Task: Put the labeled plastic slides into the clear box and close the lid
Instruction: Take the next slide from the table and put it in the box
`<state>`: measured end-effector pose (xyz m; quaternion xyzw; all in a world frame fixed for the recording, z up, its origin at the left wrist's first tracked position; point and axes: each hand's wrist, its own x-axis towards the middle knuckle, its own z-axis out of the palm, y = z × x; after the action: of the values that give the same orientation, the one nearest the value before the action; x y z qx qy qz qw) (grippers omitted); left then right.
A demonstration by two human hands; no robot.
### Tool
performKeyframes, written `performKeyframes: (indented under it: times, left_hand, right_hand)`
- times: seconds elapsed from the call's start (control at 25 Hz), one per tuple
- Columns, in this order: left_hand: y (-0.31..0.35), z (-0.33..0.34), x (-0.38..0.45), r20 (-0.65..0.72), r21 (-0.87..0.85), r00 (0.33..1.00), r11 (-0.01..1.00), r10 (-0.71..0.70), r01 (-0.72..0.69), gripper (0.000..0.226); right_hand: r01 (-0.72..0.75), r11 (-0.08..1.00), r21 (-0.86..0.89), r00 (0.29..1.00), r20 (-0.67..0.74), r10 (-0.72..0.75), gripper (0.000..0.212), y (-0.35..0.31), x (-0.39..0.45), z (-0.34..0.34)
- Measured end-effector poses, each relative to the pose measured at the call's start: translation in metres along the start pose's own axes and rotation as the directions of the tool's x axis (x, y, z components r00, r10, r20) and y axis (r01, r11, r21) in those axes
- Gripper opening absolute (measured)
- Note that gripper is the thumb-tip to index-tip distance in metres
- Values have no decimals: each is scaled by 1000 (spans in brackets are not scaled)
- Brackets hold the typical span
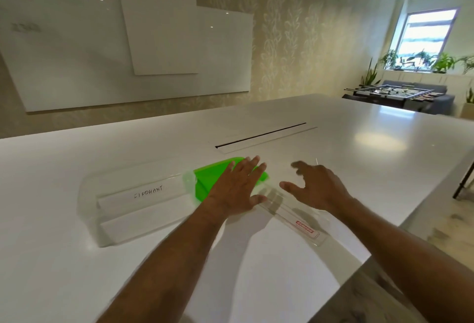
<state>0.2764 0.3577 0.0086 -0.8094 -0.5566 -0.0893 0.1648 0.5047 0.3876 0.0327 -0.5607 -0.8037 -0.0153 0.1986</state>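
both forearms reaching in from near edge of white table [333,143]. left hand [238,186] flat, fingers straight and close together, palm down on green lid [205,181]. right hand [315,186] just beside it, fingers spread and loosely curled, blurred, gripping nothing visible. clear box [133,207] lying left of lid, holding slide marked "elephant" [148,193]. second clear slide with red label [305,226] below right hand, near table's right edge.

A white table [333,127] fills the room's middle. Behind it, whiteboards [77,53] hang on patterned wallpaper [282,53]. Beyond its far right end stand a foosball table [400,93], plants [443,62] and a bright window [425,35].
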Motion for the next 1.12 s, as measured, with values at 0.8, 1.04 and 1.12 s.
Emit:
performKeyframes:
  times: [0.8,1.04,1.12]
  left_hand:
    - [33,5,-3,-323,-125,944,986,65,-110,19]
    - [21,3,-10,-383,3,909,984,166,-179,20]
    - [15,2,-13,-407,43,891,978,203,-203,19]
  right_hand:
    - [352,856,-377,931,44,-364,24,-27,-37,8]
    - [412,819,-399,887,-30,-461,19,-39,-40,-5]
    - [359,888,-287,928,5,-373,26,-42,-38,-12]
